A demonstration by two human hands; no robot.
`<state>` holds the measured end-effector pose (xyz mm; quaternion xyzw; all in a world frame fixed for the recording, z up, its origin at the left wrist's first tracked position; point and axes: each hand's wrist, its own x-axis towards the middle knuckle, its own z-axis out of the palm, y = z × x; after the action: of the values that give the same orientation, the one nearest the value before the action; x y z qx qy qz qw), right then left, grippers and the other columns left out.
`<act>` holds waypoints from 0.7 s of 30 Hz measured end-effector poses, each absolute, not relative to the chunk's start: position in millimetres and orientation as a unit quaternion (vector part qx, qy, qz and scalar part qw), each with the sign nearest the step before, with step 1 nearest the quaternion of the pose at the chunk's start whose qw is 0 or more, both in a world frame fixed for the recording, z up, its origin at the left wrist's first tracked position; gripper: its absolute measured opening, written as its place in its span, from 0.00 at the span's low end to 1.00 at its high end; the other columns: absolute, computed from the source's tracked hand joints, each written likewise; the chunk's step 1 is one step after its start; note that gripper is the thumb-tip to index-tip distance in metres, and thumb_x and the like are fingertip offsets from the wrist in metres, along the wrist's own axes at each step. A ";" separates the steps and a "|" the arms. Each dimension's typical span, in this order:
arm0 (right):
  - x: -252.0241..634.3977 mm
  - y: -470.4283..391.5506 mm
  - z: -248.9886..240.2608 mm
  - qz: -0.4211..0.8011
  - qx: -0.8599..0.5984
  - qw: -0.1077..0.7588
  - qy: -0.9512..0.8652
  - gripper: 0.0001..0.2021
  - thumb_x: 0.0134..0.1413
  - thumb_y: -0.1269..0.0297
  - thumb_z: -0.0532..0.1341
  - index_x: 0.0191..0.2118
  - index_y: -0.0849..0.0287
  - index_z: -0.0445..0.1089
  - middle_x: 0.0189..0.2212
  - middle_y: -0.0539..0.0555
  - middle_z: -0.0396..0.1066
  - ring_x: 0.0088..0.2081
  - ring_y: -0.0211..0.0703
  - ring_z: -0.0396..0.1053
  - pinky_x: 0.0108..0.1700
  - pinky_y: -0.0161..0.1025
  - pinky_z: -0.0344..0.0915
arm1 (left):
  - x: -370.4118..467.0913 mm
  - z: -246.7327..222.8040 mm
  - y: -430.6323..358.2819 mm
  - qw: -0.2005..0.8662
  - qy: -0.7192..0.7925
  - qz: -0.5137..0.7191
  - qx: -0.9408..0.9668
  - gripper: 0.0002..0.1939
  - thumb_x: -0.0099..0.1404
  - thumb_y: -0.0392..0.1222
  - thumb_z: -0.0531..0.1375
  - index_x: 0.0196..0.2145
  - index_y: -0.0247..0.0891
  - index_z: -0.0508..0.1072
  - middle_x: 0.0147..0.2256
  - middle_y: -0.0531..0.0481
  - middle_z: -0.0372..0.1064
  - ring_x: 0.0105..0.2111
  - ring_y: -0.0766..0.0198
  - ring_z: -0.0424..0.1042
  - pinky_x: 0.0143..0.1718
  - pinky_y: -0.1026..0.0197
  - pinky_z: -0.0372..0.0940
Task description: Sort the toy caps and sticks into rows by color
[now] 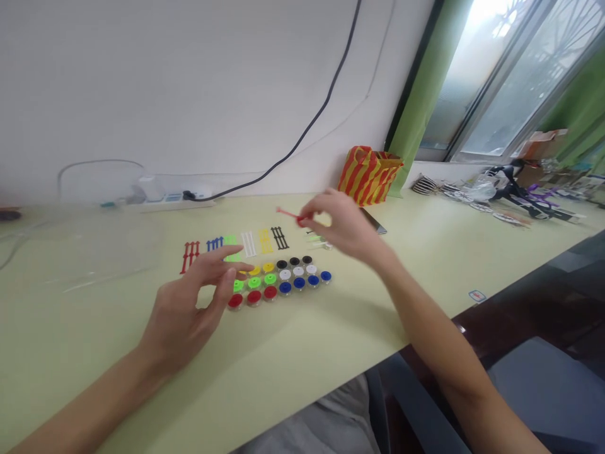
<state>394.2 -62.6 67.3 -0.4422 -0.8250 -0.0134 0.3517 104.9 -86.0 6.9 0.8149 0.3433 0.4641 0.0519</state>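
Note:
My right hand (338, 224) is raised over the back of the table, its fingers pinched on a thin red stick (287, 214) with a red end at the fingertips. My left hand (189, 302) hovers over the left side of the rows of round pieces, thumb and fingers apart, holding nothing. The rows show red discs (254, 297), green discs (254, 282), blue discs (299, 283), white discs (298, 271), yellow discs (268, 267) and black discs (294, 261). Behind them lie red sticks (191, 255), blue sticks (215, 244), white sticks (249, 243), yellow sticks (265, 241) and black sticks (279, 238).
A red and yellow striped bag (368, 176) stands by the wall, with a dark flat object (373, 221) before it. Clear plastic (80, 252) lies at the left near a power strip (174, 200). Assorted items (510, 189) fill the far right. The table's front edge (350, 377) runs diagonally.

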 end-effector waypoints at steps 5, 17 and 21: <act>468.0 -39.5 67.5 0.203 -0.584 0.094 -0.780 0.11 0.50 0.55 0.71 0.30 0.58 0.79 0.26 0.53 0.75 0.27 0.40 0.67 0.29 0.38 0.59 | 101.3 6.3 -82.4 0.018 0.347 0.433 0.832 0.10 0.72 0.42 0.56 0.47 0.45 0.76 0.30 0.56 0.81 0.26 0.65 0.80 0.28 0.66 0.72; 464.4 -25.4 53.2 0.245 -0.614 -0.017 -0.750 0.08 0.47 0.64 0.70 0.36 0.58 0.77 0.38 0.55 0.79 0.36 0.45 0.73 0.32 0.37 0.63 | 94.3 7.3 -79.5 -0.020 0.374 0.414 0.829 0.11 0.71 0.42 0.55 0.47 0.46 0.75 0.27 0.59 0.77 0.23 0.68 0.75 0.26 0.67 0.66; 463.3 -25.5 51.7 0.243 -0.605 0.007 -0.758 0.08 0.47 0.64 0.71 0.35 0.58 0.76 0.37 0.54 0.79 0.37 0.44 0.73 0.32 0.36 0.63 | 93.8 5.7 -78.0 -0.031 0.365 0.411 0.835 0.11 0.71 0.41 0.56 0.47 0.46 0.76 0.25 0.60 0.76 0.20 0.70 0.72 0.24 0.68 0.63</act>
<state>463.3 -25.5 51.7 -0.6054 -0.7580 0.2428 0.0071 93.8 -78.0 5.7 0.8348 0.3646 0.4115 -0.0305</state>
